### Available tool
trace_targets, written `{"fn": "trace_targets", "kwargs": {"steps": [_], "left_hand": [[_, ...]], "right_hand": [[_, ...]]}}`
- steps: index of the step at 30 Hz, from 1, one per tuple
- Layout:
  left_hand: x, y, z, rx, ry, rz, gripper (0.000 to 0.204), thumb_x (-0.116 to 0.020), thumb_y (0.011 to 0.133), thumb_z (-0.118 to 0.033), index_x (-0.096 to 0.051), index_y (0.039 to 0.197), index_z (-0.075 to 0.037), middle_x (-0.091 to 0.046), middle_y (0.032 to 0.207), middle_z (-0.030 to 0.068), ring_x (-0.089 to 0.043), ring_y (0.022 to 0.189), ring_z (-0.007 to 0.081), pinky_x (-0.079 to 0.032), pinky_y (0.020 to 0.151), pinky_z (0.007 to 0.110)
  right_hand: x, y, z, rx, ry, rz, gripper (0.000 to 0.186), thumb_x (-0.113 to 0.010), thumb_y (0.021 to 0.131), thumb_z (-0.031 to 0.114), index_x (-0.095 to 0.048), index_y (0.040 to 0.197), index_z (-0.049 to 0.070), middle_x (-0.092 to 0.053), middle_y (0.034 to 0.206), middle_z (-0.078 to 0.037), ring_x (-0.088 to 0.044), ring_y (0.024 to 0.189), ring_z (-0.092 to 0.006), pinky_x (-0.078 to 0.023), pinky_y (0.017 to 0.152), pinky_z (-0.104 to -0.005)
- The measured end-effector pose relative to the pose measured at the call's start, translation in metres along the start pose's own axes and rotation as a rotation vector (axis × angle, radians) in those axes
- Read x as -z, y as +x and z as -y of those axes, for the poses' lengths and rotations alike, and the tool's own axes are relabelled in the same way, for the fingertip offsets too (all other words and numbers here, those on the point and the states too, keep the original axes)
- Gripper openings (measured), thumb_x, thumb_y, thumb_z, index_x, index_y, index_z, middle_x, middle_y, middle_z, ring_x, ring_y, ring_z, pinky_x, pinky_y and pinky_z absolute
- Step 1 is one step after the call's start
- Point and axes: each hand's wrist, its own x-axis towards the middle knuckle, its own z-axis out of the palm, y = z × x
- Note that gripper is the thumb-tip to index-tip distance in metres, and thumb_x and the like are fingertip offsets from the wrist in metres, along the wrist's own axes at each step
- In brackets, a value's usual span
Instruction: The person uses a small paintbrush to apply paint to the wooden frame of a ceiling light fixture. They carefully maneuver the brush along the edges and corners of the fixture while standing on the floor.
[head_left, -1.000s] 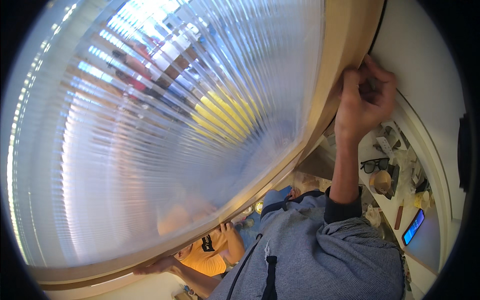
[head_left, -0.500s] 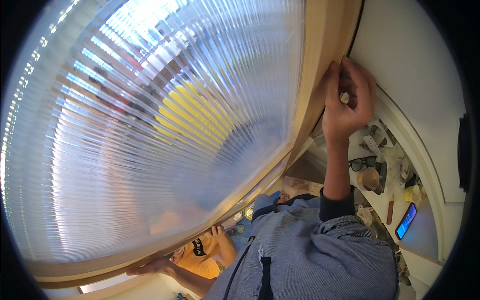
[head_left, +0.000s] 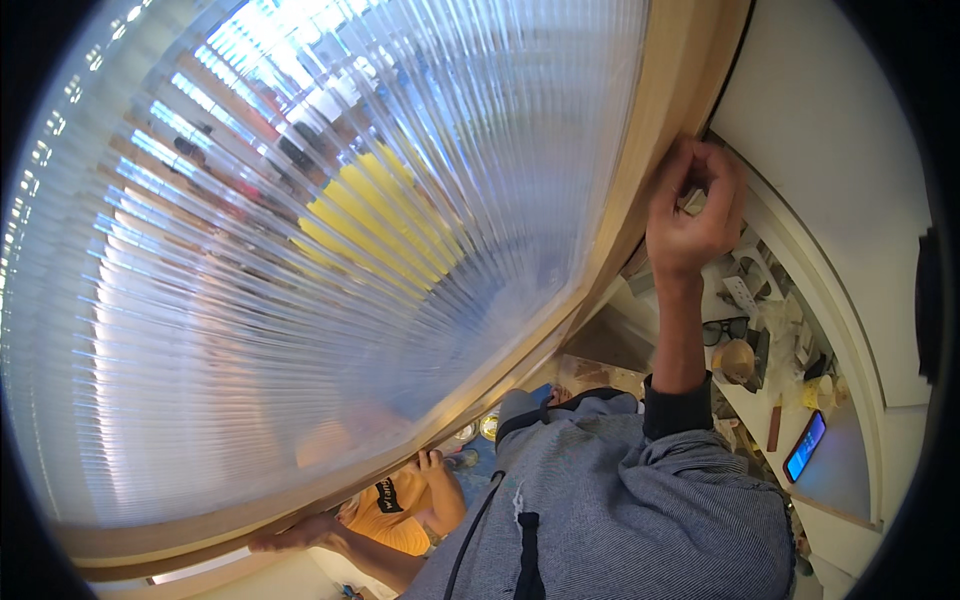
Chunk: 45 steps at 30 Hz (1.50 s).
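Note:
A large ribbed, see-through panel [head_left: 400, 330] in a pale wooden frame [head_left: 655, 110] fills the left and middle. At the lower left, my left hand [head_left: 300, 533] holds the frame's bottom edge, its fingers partly hidden. My right hand [head_left: 697, 205] is at the frame's right side, by the narrow gap beside a white board [head_left: 820, 110]. Its fingers are curled and pinched together; whatever is between the fingertips is too small to make out. Another person's hand [head_left: 430, 465] touches the lower edge of the frame.
A person in an orange shirt [head_left: 385, 525] is below the panel. To the right, a cluttered white shelf [head_left: 850, 480] bears sunglasses [head_left: 725, 330], a round tan container [head_left: 735, 360] and a lit phone [head_left: 805, 447]. Yellow shows blurred through the panel.
My right hand's fingers have curled in more and moved slightly down along the frame. The panel's right side sits a little further right in view. My left hand keeps its hold.

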Motion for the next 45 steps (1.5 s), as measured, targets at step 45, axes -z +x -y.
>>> {"fn": "trace_targets", "kwargs": {"steps": [45], "left_hand": [[0.011, 0.009, 0.035, -0.075, 0.023, 0.013, 0.078, -0.016, 0.099, -0.061, -0.050, 0.106, 0.008, -0.057, 0.107, 0.0272, -0.061, 0.103, 0.0300, -0.059, 0.085, 0.046]], "right_hand": [[0.035, 0.043, -0.003, 0.603, -0.351, 0.314, 0.017, -0.074, 0.077, 0.006, -0.069, 0.093, 0.009, -0.061, 0.087, 0.000, -0.059, 0.059, -0.0154, -0.048, 0.054, -0.0268]]}}
